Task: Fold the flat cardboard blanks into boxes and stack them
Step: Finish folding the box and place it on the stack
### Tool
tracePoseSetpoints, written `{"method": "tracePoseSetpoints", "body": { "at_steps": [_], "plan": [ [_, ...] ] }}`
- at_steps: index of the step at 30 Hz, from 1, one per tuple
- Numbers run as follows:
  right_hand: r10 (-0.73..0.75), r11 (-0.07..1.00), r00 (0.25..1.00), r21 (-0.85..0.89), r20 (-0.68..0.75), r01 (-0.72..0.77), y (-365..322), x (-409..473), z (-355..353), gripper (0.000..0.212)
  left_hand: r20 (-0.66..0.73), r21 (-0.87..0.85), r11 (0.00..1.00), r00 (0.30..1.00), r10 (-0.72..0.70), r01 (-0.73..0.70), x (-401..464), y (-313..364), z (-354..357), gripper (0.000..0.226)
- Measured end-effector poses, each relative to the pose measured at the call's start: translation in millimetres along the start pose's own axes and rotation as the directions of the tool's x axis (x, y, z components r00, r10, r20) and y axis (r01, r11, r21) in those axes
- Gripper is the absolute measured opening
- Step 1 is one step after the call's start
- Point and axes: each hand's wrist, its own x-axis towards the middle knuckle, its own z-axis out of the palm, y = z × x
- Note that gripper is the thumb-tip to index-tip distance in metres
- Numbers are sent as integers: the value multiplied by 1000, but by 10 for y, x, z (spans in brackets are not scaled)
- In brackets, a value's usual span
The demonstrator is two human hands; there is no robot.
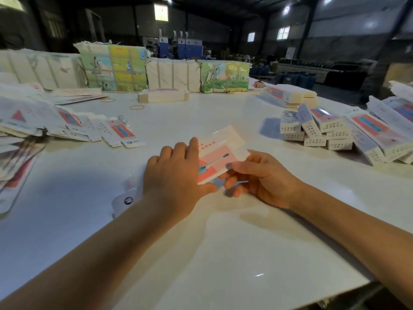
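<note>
Cardboard blank (220, 153) sits at centre of the white table (223, 253), held between both hands, far end raised slightly off the surface. Printed face up: pale pink and white panels, a coral-red block, a row of small red marks near the left edge, and a picture of a slim dark-tipped tool with a blue handle. Surface glossy; the far panel is washed out by glare. A white flap with a round dark logo (128, 200) shows below the left wrist; whether it belongs to the same blank I cannot tell.

Left hand (176, 175): palm down over the blank's left side, fingers fairly straight and laid on the card, thumb reaching under the near edge.

Right hand (257, 175): fingers curled, thumb on top of the blank's right edge and fingertips beneath, pinching it.

Loose pile of flat blanks (73, 126) lies at the left of the table, same red and blue print, spread and overlapping. Folded boxes (335, 130) are heaped at the right, white with red panels and small dot grids on the end flaps; some stacked, some leaning. One long folded box (163, 95) lies apart toward the far side. Two rubber bands (136, 107) lie near it. Strapped bundles (174, 73) of printed stock stand in a row along the far edge.
</note>
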Motion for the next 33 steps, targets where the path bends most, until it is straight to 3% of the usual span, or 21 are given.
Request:
{"method": "tracePoseSetpoints", "body": {
  "at_steps": [4,7,10,12,15,17,21,25,30,33],
  "plan": [
    [-239,945,955,-267,-177,187,20,-30,-78,56,40,-121,990,997,-63,67,63,-113,14,91],
    [-391,780,915,-564,-101,271,54,-49,-89,40,5,-193,978,997,-83,82,81,-155,-12,76],
    [-439,642,894,-727,-88,243,87,-33,-76,27,-6,-189,980,998,-60,58,62,-156,-43,68],
    [-454,668,881,-704,-129,241,83,-19,-66,24,9,-202,978,999,-48,49,53,-142,-58,66],
    [-415,837,881,-474,-226,273,64,-10,-25,30,28,-218,974,998,-54,59,41,-100,-72,67],
    [-386,873,895,-401,-224,276,75,-9,-4,37,43,-187,981,998,-48,56,30,-64,-70,69],
    [-382,831,902,-502,-203,239,122,-2,10,30,83,-144,989,996,-32,43,28,-40,-68,75],
    [-354,856,902,-474,-246,207,142,21,-16,56,79,-150,989,997,-7,19,17,-27,-71,72],
    [-382,788,900,-584,-211,197,139,15,-3,23,57,-153,988,998,8,1,10,-26,-47,68],
    [-410,704,898,-682,-161,198,131,-9,18,19,64,-136,991,998,17,-8,12,-16,-37,68]
  ]
}}
